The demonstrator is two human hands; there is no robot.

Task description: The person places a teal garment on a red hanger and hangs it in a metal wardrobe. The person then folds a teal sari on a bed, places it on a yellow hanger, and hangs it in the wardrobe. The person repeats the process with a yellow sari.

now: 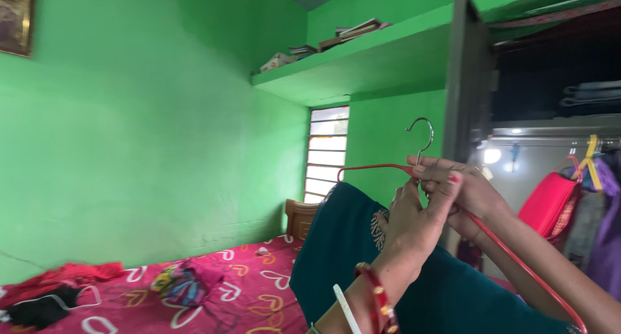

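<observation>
Red is the colour of the hanger (517,256) that both hands hold up in front of the open wardrobe (550,114). It has a silver metal hook (422,135) on top. The left hand (414,221) is closed around the hanger near the hook, with fingers curled tight. It wears red and white bangles (372,301) on the wrist. The right hand (462,192) is just behind it, touching it, and its fingers are wrapped around the same spot on the hanger. A dark green cloth (362,256) with gold stitching hangs over the hanger and falls down below the hands. Behind the hands, a pink bed sheet (252,295) with heart shapes covers the bed, and small heaps of clothes (184,283) lie on it. The walls are bright green. A red bag (550,201) hangs on the rail inside the wardrobe, next to other clothes. Books (349,33) lie on a high green shelf (362,65).
</observation>
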